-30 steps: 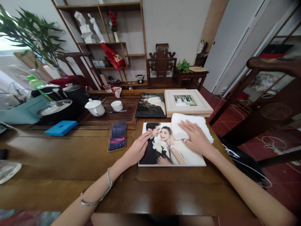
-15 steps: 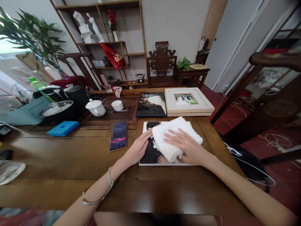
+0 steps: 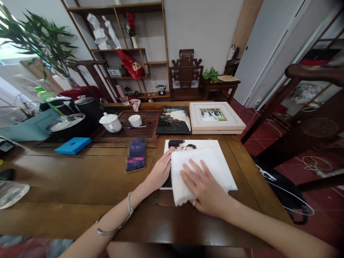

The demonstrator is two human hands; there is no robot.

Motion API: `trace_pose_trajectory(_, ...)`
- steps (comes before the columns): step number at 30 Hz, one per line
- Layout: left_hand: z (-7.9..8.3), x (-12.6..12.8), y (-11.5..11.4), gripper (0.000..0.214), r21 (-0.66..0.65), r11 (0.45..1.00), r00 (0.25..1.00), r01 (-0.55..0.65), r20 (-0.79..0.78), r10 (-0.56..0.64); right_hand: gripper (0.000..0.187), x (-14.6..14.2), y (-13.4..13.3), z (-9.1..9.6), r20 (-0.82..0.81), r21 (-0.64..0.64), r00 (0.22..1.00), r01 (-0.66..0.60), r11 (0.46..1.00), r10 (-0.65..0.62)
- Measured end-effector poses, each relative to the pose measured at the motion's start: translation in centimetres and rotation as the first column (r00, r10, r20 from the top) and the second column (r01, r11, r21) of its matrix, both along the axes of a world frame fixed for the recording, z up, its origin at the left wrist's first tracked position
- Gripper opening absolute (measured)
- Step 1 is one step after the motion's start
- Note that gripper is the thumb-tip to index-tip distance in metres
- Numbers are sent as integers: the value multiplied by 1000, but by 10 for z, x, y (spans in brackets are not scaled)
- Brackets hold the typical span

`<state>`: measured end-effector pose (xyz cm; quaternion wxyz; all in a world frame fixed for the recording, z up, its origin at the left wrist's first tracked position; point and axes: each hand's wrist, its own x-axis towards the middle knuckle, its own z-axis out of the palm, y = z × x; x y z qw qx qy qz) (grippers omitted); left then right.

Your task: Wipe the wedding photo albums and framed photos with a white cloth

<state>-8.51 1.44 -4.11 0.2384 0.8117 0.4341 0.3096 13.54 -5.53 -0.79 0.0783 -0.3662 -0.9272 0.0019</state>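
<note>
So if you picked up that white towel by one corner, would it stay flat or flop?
Probably flop: the white towel looks like soft, fluffy terry, and its near edge hangs unevenly past the photo panel onto the wooden table. It likely weighs little for its size. Pushed under the flat right hand, it would probably bunch up rather than slide as one stiff piece.

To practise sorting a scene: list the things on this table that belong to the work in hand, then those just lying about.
In use: right hand flat on the white cloth, which lies on the wedding photo; left hand at the photo's left edge.
Lying about: phone, dark photo, framed picture, teapot, cup, blue block.
</note>
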Motion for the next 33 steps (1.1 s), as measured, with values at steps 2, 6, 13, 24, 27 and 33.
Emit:
trace_pose_trajectory(2,-1,-1,0,44,-3,1000,1000,19,8,-19,74,-1,-3,2,-17,-31,997,-75,997,74)
trace_pose_trajectory(6,-2,-2,1,46,-1,1000,1000,25,3,-25,67,20,20,0,-70,-32,994,78,996,-80)
trace_pose_trajectory(13,-2,1,2,47,-28,1000,1000,-11,-13,11,61,31,49,-5,-76,99,896,444,890,-438)
trace_pose_trajectory(24,-1,-5,3,47,-1,999,999,45,6,-45,64,8,1,13,-26,-32,974,-227,973,227)
trace_pose_trajectory(27,-1,-3,2,47,-9,1000,1000,20,-8,-20,52,31,6,22,-62,-102,998,-2,995,-4)
trace_pose_trajectory(33,2,-1,1,45,-25,1000,1000,4,4,-4,50,42,23,19,16,107,887,457,883,-461)
